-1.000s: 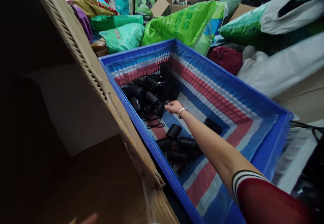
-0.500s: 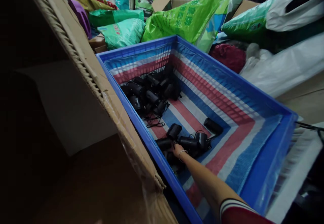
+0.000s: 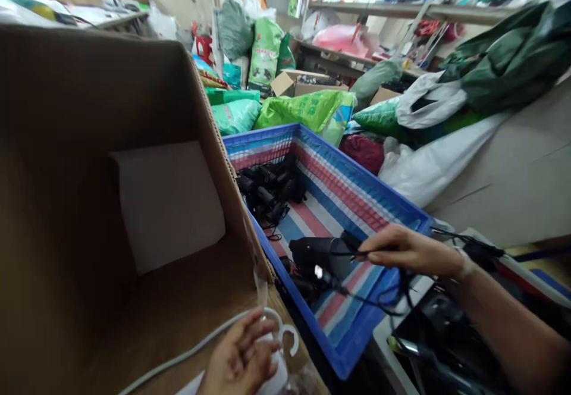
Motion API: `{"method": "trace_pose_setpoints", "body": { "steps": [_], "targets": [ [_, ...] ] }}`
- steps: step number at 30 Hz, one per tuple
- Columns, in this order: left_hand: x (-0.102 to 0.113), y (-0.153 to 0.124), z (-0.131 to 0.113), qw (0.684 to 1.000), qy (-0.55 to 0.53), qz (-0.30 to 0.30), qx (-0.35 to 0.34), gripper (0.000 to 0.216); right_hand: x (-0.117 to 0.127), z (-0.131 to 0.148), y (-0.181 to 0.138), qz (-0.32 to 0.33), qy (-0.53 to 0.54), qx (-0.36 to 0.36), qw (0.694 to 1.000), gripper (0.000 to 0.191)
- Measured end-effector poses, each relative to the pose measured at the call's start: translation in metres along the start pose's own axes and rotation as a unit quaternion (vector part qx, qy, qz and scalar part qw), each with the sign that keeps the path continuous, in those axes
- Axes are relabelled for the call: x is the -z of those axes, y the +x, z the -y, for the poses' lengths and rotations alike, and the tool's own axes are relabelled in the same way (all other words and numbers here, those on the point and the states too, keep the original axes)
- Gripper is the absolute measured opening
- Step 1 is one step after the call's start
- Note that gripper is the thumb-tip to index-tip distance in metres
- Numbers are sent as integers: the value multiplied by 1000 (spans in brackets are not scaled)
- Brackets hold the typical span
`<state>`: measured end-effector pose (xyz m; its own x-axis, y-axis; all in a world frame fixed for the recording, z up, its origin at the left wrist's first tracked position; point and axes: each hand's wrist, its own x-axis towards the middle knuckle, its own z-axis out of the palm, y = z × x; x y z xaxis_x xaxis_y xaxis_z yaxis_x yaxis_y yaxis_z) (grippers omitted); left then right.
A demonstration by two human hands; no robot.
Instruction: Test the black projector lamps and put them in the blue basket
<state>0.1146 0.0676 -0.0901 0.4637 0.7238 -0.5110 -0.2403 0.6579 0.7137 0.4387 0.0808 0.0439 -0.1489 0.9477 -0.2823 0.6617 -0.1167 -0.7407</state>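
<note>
My right hand (image 3: 401, 251) has its fingers closed on a black cylindrical device (image 3: 314, 253) with a dangling cord, held above the near part of a blue crate (image 3: 348, 362). Blur hides the device's exact kind. Its black cord (image 3: 379, 303) loops below the hand. More black cylindrical devices (image 3: 267, 187) lie piled at the crate's far left, on a striped woven liner (image 3: 312, 216). My left hand (image 3: 243, 356) is palm up with loosely bent, parted fingers, beside a white hook (image 3: 289, 338) and a white cord (image 3: 191, 350).
A deep cardboard box (image 3: 214, 127) with a white sheet (image 3: 172, 204) inside stands open at left. A pale bin (image 3: 399, 353) holding black items and cables is at lower right. Green sacks (image 3: 303, 109), a carton (image 3: 289, 82) and white sacking (image 3: 441, 157) crowd the back.
My right hand has risen from the crate's floor and moved right, now with a black device and its cord. The view has tilted up, and my left hand has come into sight.
</note>
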Motion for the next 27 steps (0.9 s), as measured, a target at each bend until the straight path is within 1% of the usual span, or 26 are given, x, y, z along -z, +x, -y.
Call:
{"method": "trace_pose_setpoints", "body": {
  "steps": [1, 2, 4, 5, 6, 8, 9, 10, 11, 12, 14, 15, 16, 18, 20, 21, 22, 25, 26, 27],
  "targets": [
    [-8, 1, 0, 999, -31, 19, -14, 85, 2, 24, -20, -13, 6, 42, 999, 30],
    [-14, 1, -1, 997, -61, 42, -36, 99, 2, 46, -37, -3, 11, 84, 996, 27],
    [-24, 0, -5, 985, -105, 109, -79, 114, -5, 77, -62, 14, 24, 142, 990, 24],
    [-28, -3, -7, 977, -111, 152, -95, 114, -12, 87, -70, 14, 38, 151, 988, 23],
    [-31, -8, -9, 971, -104, 191, -103, 108, -22, 93, -75, -6, 63, 155, 986, 23],
    [-34, -22, -9, 962, -73, 243, -99, 84, -48, 95, -80, -77, 134, 148, 977, 22],
    [-35, -29, -8, 961, -63, 253, -92, 71, -63, 93, -81, -105, 173, 142, 969, 21],
    [-35, -37, -5, 962, -60, 251, -88, 61, -79, 90, -81, -119, 207, 141, 961, 22],
    [-34, -44, -1, 963, -63, 245, -89, 56, -94, 86, -83, -118, 229, 145, 955, 31],
    [-33, -50, 3, 964, -68, 239, -92, 55, -107, 83, -85, -108, 236, 148, 954, 49],
    [-27, -61, 12, 967, -66, 223, -101, 56, -130, 77, -93, -76, 207, 152, 963, 91],
    [-22, -65, 17, 970, -55, 214, -99, 57, -139, 75, -97, -70, 173, 151, 971, 101],
    [-17, -68, 21, 973, -39, 207, -94, 57, -147, 73, -102, -72, 134, 149, 977, 101],
    [-6, -75, 30, 979, 6, 187, -84, 59, -160, 70, -109, -80, 75, 151, 982, 85],
    [3, -84, 36, 981, 84, 150, -88, 55, -172, 66, -112, -95, 46, 159, 982, 69],
    [5, -89, 36, 978, 137, 122, -102, 51, -178, 64, -113, -111, 33, 161, 980, 66],
    [6, -94, 35, 970, 192, 87, -120, 45, -184, 62, -112, -134, 14, 160, 978, 67],
    [2, -113, 21, 929, 335, -17, -157, 22, -202, 57, -106, -212, -63, 173, 960, 72],
    [0, -119, 15, 919, 360, -33, -159, 16, -208, 56, -103, -225, -85, 181, 954, 72],
    [-3, -123, 8, 913, 374, -31, -160, 12, -214, 56, -100, -233, -106, 186, 949, 72]
  ]
}}
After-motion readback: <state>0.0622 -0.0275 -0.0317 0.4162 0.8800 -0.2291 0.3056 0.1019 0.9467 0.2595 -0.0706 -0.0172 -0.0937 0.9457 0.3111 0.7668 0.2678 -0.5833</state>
